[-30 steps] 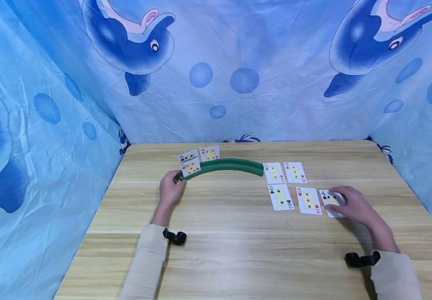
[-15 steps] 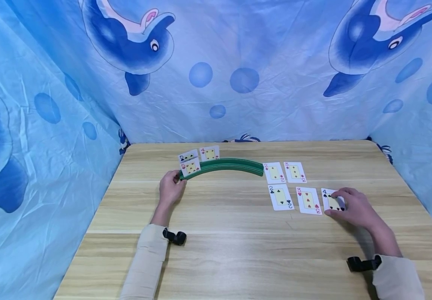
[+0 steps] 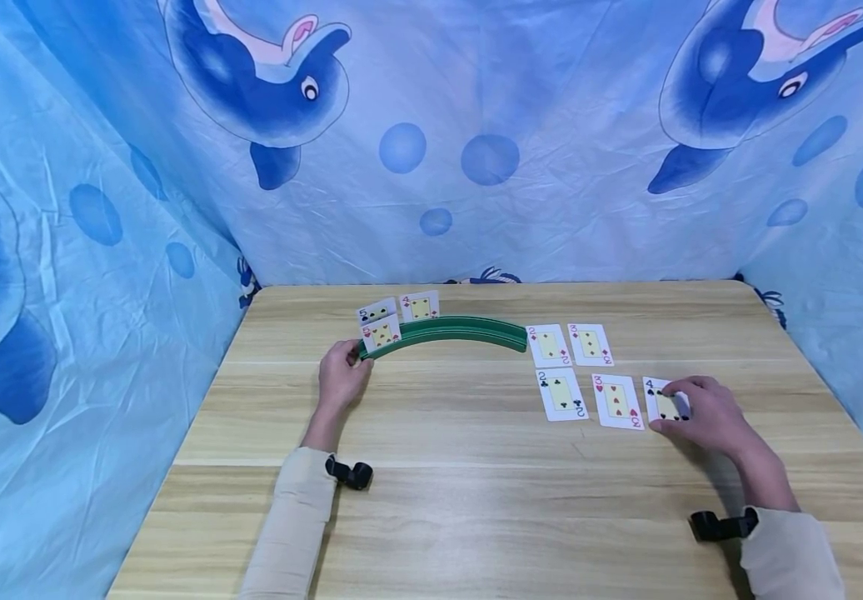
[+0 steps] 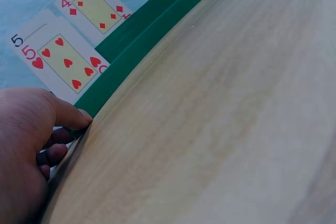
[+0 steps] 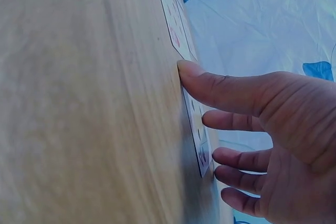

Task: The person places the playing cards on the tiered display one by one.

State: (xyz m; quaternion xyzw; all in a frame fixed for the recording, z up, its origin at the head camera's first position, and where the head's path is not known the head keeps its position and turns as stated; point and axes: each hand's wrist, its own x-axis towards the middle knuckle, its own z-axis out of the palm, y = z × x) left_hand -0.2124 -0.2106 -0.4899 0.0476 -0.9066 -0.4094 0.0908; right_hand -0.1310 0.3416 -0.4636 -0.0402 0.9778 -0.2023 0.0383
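Observation:
In the head view, a curved green card holder (image 3: 465,329) lies on the table. Its left end is pinched by my left hand (image 3: 340,377), thumb in front. Standing in it are the five of hearts (image 4: 67,62), a mostly covered black five (image 3: 375,312) behind that, and the four of diamonds (image 3: 420,307). On the right, my right hand (image 3: 707,417) touches the four of spades (image 3: 660,402), which lies flat on the table. Thumb and fingertips rest at that card's edges, fingers fairly straight in the right wrist view. Left of it lies the three of hearts (image 3: 616,402).
The two of clubs (image 3: 561,394), two of diamonds (image 3: 548,346) and three of diamonds (image 3: 590,345) lie face up near the holder's right end. A blue dolphin-print curtain (image 3: 431,192) hangs behind and beside the wooden table (image 3: 461,500).
The four of spades has shifted slightly right and straightened beside the three of hearts. My right hand's thumb has moved down to the card's lower edge. The left hand keeps still.

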